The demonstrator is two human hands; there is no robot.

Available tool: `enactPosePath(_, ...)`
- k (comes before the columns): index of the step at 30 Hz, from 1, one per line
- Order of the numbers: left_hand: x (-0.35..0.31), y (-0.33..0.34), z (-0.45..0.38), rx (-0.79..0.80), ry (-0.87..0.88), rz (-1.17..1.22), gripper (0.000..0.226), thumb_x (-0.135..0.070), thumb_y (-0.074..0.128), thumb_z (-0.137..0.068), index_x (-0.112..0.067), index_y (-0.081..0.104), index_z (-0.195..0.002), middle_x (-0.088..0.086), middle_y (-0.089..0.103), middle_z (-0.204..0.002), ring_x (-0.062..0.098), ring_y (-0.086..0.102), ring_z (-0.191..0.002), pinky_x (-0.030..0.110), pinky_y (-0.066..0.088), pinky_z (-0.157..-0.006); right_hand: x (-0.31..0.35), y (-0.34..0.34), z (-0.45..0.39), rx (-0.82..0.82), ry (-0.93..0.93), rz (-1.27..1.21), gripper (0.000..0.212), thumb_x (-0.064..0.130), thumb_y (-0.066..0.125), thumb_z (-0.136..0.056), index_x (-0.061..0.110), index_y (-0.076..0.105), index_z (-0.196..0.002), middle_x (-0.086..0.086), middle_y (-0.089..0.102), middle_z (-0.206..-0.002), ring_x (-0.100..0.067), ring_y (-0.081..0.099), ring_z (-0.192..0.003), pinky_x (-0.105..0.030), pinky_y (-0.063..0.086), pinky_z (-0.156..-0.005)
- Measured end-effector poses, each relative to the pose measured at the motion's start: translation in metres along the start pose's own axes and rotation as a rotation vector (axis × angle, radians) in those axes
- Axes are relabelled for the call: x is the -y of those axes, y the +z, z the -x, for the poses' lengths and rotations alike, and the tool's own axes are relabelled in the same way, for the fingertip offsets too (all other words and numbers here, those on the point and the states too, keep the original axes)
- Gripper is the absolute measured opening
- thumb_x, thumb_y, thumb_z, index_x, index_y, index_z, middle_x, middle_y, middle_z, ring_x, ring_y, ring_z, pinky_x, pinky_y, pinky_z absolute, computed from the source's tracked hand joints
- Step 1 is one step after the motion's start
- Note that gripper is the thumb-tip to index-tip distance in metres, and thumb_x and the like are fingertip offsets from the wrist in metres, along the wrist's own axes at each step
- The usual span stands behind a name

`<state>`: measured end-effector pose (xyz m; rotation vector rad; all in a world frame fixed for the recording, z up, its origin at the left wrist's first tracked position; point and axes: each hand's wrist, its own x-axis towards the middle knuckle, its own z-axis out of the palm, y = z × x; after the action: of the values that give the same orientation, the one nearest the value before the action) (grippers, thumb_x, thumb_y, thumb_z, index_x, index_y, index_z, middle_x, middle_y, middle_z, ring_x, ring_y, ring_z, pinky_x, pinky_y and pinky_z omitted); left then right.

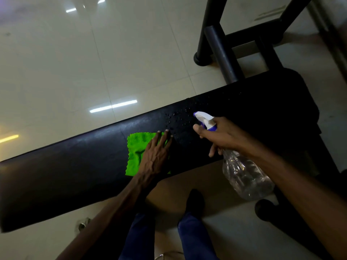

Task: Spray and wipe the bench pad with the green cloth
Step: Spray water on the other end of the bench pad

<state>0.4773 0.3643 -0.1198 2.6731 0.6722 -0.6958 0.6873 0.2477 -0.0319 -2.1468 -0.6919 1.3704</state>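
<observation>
My left hand [156, 156] presses flat, fingers straight, on the green cloth [138, 152] at the middle of the black bench pad [75, 169], ready to wipe. My right hand [219, 136] grips the spray bottle [242, 171], nozzle aimed left at droplets [178, 117] just beyond the cloth.

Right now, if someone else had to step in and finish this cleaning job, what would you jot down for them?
Left hand: flat, fingers straight, pressing the green cloth onto the bench pad.
Right hand: gripping the spray bottle by its neck, nozzle aimed over the pad.
Done: droplets sit on the pad just beyond the cloth, so that patch is sprayed.
Left: wipe the cloth through the wet patch, then spray and wipe the remaining pad as needed. I cannot tell how much was already wiped.
</observation>
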Motion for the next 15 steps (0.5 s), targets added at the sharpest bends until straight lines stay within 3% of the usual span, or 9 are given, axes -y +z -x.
enactPosePath(5,-0.002,0.006,0.001,-0.011,-0.019,0.004,0.070,-0.030,0.039,-0.104,-0.019,0.002,-0.163,0.004,-0.007,-0.172,0.030,-0.003,-0.160,0.039,0.011,-0.129,0.000,-0.001,0.004,0.027,0.002,0.040,0.037,0.058,0.058,-0.099,0.022,0.055,-0.108,-0.002,0.073,-0.104,-0.015,0.070,-0.046,-0.026,0.049,-0.044)
enactPosePath(9,-0.002,0.003,0.000,-0.010,-0.025,0.006,0.069,-0.030,0.038,-0.104,-0.019,0.004,-0.163,0.004,-0.005,-0.173,0.030,-0.002,-0.160,0.040,0.010,-0.129,0.001,-0.006,0.009,0.012,0.028,0.049,0.039,0.055,0.058,-0.101,0.019,0.056,-0.115,-0.001,0.068,-0.081,-0.009,0.064,-0.040,-0.021,0.047,-0.041)
enactPosePath(13,-0.011,-0.001,-0.005,-0.034,-0.024,0.011,0.068,-0.031,0.035,-0.107,-0.020,0.000,-0.163,0.005,-0.007,-0.172,0.031,-0.006,-0.159,0.042,0.001,-0.128,-0.010,-0.019,0.015,-0.060,0.046,-0.044,0.038,0.053,0.060,-0.101,0.017,0.053,-0.111,-0.004,0.071,-0.097,-0.016,0.071,-0.047,-0.027,0.050,-0.043)
enactPosePath(15,-0.021,-0.005,-0.013,-0.041,0.008,0.004,0.066,-0.033,0.031,-0.108,-0.021,-0.003,-0.163,0.005,-0.010,-0.172,0.029,-0.009,-0.159,0.041,-0.001,-0.128,-0.018,-0.029,0.019,-0.108,0.051,-0.041,0.038,0.053,0.059,-0.101,0.017,0.054,-0.112,-0.004,0.071,-0.095,-0.015,0.069,-0.046,-0.027,0.049,-0.044)
